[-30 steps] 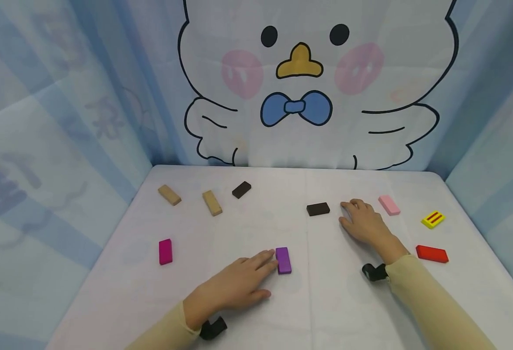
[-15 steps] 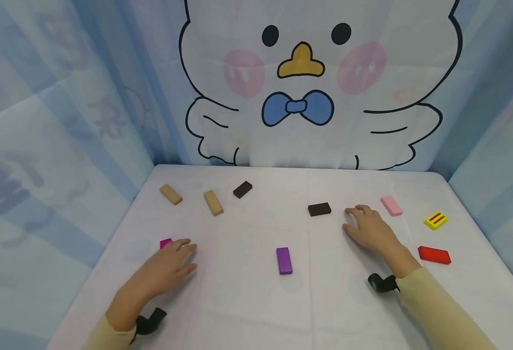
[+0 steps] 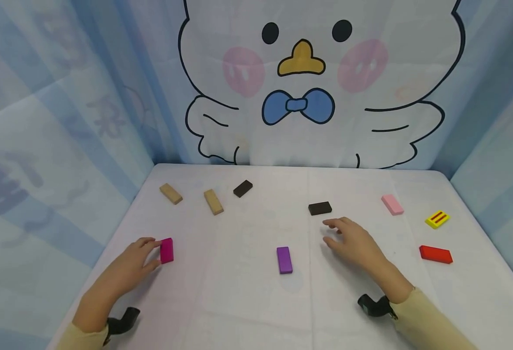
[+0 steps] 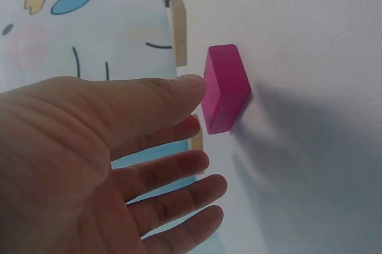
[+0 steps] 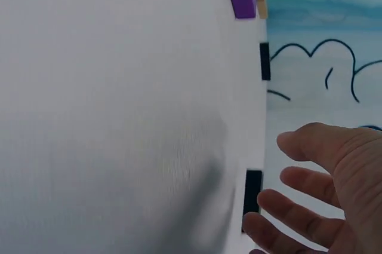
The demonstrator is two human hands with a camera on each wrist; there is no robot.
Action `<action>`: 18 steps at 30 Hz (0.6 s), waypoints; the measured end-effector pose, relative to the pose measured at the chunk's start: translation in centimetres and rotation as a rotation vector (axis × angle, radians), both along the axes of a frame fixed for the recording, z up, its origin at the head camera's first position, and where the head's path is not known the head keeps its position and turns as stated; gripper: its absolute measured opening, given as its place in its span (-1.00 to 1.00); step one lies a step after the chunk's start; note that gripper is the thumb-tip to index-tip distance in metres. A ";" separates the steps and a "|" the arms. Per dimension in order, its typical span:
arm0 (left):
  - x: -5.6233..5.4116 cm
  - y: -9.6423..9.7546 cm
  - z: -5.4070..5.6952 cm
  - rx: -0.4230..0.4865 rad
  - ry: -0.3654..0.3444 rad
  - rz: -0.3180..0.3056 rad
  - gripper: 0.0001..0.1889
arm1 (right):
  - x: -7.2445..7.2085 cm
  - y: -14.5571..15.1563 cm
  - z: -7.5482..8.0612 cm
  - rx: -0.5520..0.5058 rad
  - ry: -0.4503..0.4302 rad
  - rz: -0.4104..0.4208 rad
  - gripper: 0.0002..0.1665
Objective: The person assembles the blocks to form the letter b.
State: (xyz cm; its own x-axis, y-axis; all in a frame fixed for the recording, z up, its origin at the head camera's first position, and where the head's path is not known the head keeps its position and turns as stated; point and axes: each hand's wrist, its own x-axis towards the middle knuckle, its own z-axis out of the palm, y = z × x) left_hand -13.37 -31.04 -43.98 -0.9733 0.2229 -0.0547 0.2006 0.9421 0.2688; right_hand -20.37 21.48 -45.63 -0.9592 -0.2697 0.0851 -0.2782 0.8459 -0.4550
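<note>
Our white desk (image 3: 239,304) carries a magenta block (image 3: 167,251) by our left hand (image 3: 129,270), a purple block (image 3: 284,260) between our hands (image 3: 356,245), dark blocks (image 3: 320,208) and tan blocks (image 3: 213,202) beyond

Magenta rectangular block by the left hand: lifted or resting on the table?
Resting on the white cloth-covered table: in the left wrist view, the magenta rectangular block meets its shadow, no gap visible.

Plain colours mark the magenta block (image 3: 166,251), purple block (image 3: 284,260), red block (image 3: 436,254), pale pink block (image 3: 392,204), two tan blocks (image 3: 213,202) and two near-black blocks (image 3: 319,208), while the yellow block (image 3: 437,219) wears red stripes. The surface (image 3: 239,306) is white and the sleeves (image 3: 431,318) pale yellow. The blue-and-white backdrop (image 3: 164,97) bears a black-outlined figure (image 3: 300,141) with pink cheeks (image 3: 244,71), yellow beak (image 3: 301,61) and blue bow tie (image 3: 298,105).
</note>
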 end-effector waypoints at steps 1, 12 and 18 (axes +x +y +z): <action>0.0 0.0 0.0 0.002 0.002 -0.002 -0.47 | 0.3 -0.6 0.1 -0.016 -0.010 0.015 -0.50; -0.3 0.1 -0.6 0.036 -0.002 0.021 -0.46 | 2.5 -5.6 -0.7 -0.135 -0.140 0.198 -0.50; -0.4 0.2 -0.7 0.022 0.005 0.020 -0.47 | 3.3 -6.6 -1.2 -0.084 -0.115 0.206 -0.50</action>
State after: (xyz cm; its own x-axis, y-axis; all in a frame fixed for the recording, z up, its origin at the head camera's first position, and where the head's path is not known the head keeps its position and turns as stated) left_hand -13.75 -30.82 -44.70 -0.9779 0.2041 -0.0455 0.1827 0.9399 0.2884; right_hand -17.02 14.86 -46.86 -0.8892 -0.4575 0.0091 -0.3835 0.7342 -0.5602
